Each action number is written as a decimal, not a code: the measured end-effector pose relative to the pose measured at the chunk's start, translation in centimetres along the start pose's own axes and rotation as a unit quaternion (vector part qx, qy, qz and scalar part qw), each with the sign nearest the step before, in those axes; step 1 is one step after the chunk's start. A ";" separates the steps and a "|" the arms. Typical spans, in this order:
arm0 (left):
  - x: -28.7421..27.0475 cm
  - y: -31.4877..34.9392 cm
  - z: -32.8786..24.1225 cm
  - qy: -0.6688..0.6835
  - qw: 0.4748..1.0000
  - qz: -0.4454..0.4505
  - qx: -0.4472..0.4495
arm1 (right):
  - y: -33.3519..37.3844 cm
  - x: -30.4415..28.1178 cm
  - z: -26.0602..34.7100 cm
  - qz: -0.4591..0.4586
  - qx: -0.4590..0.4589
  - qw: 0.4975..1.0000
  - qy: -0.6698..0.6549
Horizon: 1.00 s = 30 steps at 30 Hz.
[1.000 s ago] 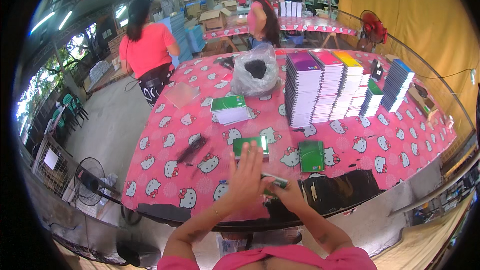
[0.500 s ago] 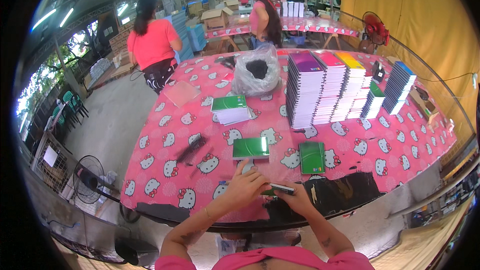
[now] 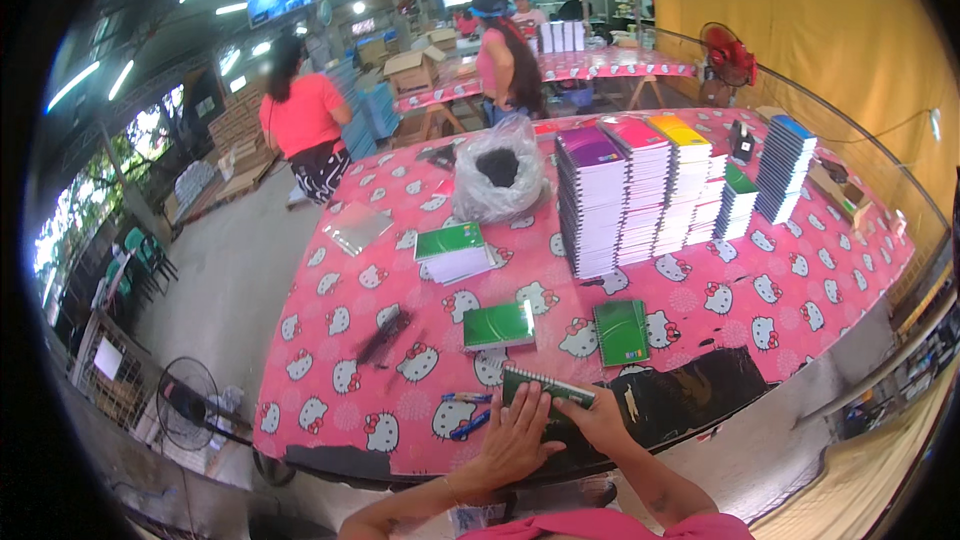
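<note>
Head view: green spiral notebook point(image 3: 540, 381) at the near edge of the pink tabletop point(image 3: 340, 425), long axis slanting from far left to near right, coil along its far side. Right hand point(image 3: 602, 422) pinches the right end, thumb on top; underside grip hidden, probably fingers below. Left hand point(image 3: 512, 437) laid over the cover, fingers extended, slightly apart. Blue pens point(image 3: 470, 426) just left.

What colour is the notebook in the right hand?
The spiral notebook is dark green, best seen in the head view.
</note>
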<state>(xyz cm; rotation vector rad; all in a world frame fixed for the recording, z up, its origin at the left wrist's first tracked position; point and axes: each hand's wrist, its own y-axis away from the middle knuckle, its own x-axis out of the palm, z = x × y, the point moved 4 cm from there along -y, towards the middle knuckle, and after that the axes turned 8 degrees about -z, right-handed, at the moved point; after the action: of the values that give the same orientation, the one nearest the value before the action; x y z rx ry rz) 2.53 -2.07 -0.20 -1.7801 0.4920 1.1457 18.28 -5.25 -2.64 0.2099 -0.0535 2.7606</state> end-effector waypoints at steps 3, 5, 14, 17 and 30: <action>-1.5 -3.5 1.3 -0.043 0.997 -0.056 -0.045 | 0.1 -0.1 -0.4 0.022 -0.001 0.989 0.144; -0.7 -2.9 0.8 -0.039 0.999 -0.019 -0.024 | 0.3 -0.1 -1.0 0.048 -0.026 0.998 0.041; 2.0 -2.6 -1.1 0.007 1.000 0.004 0.002 | -0.3 -2.6 -0.9 0.009 -0.024 0.996 0.089; 2.0 0.2 -2.1 0.103 0.991 -0.078 0.025 | -0.6 -2.9 -2.5 0.020 -0.064 0.995 0.070; 2.9 -1.6 -2.2 0.053 0.997 -0.020 0.049 | -0.5 -3.4 -4.4 0.046 -0.055 0.994 0.082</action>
<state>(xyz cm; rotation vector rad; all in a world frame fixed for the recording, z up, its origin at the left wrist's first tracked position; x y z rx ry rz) 6.17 -2.81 -1.67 -1.7635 0.5639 0.9875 20.94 -5.73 -7.45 -0.0505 -0.1758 2.8448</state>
